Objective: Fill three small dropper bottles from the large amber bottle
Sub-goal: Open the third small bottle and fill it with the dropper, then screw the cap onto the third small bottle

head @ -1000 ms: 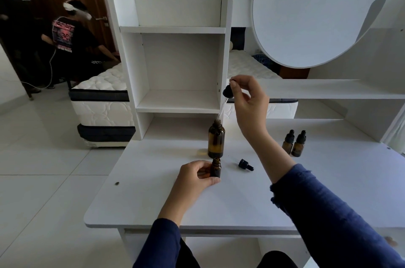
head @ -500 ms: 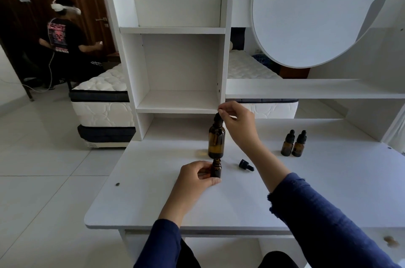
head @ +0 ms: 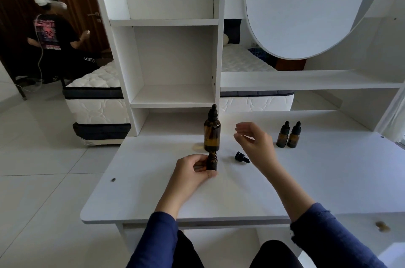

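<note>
The large amber bottle (head: 212,134) stands upright on the white desk (head: 306,180) with its black dropper cap seated on top. Just in front of it, my left hand (head: 191,172) grips a small uncapped dropper bottle (head: 212,160) standing on the desk. My right hand (head: 256,144) hovers to the right of the large bottle, fingers apart and empty, slightly blurred. A small black dropper cap (head: 241,157) lies on its side between my hands. Two more capped small bottles (head: 288,135) stand side by side at the right.
A white shelf unit (head: 173,59) rises right behind the large bottle, with a long low shelf (head: 306,81) and a round mirror (head: 311,4) to the right. A person wearing a headset (head: 52,33) sits far left by a mattress. A small screw (head: 113,179) lies near the desk's left edge.
My right hand lowered the large bottle's dropper into its neck, let go of it and moved away down and to the right. My left hand stayed on the small bottle.
</note>
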Motion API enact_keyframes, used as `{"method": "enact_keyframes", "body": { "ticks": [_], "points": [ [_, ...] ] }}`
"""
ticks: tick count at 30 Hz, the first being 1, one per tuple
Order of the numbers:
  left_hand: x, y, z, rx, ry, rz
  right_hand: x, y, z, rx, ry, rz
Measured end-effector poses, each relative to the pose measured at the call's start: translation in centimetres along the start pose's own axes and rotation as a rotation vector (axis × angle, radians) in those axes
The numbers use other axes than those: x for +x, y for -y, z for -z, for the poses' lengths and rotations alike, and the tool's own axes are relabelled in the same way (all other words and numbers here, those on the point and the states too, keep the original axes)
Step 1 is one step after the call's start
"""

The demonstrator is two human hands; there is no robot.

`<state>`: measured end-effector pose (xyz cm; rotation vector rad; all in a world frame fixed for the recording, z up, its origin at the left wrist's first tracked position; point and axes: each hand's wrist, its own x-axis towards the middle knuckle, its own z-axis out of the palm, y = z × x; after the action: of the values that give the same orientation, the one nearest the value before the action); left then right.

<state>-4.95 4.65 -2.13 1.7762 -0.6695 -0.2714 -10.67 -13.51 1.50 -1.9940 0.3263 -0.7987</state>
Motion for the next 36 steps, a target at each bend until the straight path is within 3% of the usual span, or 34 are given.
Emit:
{"method": "enact_keyframes", "body": {
  "ticks": [6,11,15,18,22,29,36],
  "points": [
    [0.1,0.1,0.0,0.002,-0.003,-0.001,-2.2,-2.8,0.3,-0.227,0.151,-0.038],
    [0.1,0.0,-0.2,0.008,-0.014,-0.001,-2.6,-3.3,-0.1,-0.298,0.139,-0.05],
    [0.0,0.0,-0.2,-0.016,-0.017,0.007,-2.5,-2.4,0.2,-0.101,0.033,-0.09],
    [0.0,0.0,-0.2,0.008,-0.017,0.004,-2.6,-0.5,0.8,0.126,0.061,-0.076],
    [-0.1,-0.1,-0.2,0.035,-0.023,0.018,-2.2,2.4,1.0,0.216,0.107,-0.022],
    [-0.3,-0.3,-0.3,0.04,-0.031,0.027,-1.6,4.7,-0.3,-0.125,0.213,0.162],
    [-0.2,-0.2,-0.2,0.034,-0.034,0.012,-0.9,5.3,-1.7,-0.373,0.415,0.222]
  ]
}}
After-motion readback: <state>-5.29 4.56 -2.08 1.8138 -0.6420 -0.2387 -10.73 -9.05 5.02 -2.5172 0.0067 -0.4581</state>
